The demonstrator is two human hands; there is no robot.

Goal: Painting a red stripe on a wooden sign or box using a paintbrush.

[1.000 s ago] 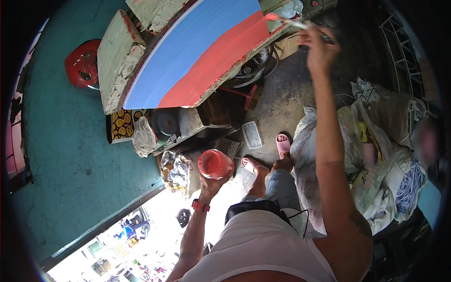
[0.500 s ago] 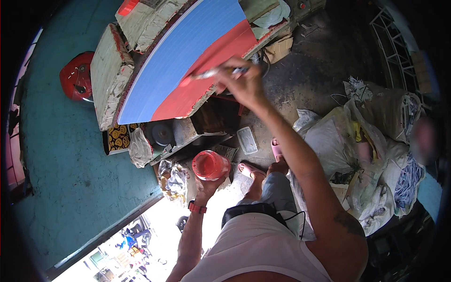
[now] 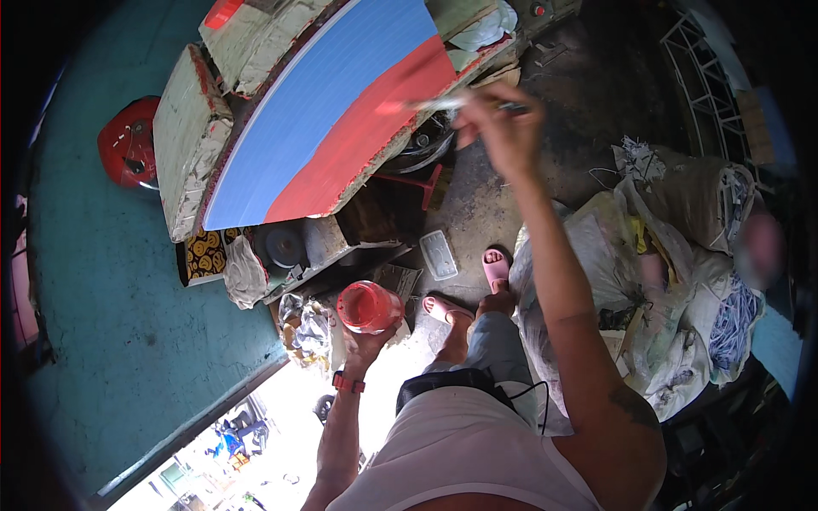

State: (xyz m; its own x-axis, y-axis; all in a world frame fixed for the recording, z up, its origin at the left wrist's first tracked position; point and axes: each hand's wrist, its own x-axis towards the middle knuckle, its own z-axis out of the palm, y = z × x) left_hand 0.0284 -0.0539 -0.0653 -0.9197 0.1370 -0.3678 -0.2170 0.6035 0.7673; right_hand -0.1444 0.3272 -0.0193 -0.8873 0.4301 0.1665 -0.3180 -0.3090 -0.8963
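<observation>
A flat panel rests at the upper middle, with a blue band [image 3: 311, 102] on its left and a wet-looking red band [image 3: 341, 162] on its right. My right hand [image 3: 509, 132] is closed round a paintbrush [image 3: 439, 103], which is smeared by motion. The brush's tip is over the red band's right part; whether it touches cannot be made out. Low in front of me, my left hand [image 3: 366, 342] grips a plastic tub [image 3: 372, 308] of red paint from below, its open top facing up. Red paint coats the tub's inside.
Worn, paint-edged blocks [image 3: 192, 140] stand along the panel's left side, by a red helmet [image 3: 129, 143]. Under the panel are a patterned box [image 3: 204, 257] and a white plastic tray [image 3: 438, 255]. Stuffed sacks [image 3: 588, 255] crowd the floor on my right.
My right hand has moved right with the paintbrush, from the middle of the red band toward its right edge. My left hand still holds the tub; the whole view has shifted slightly.
</observation>
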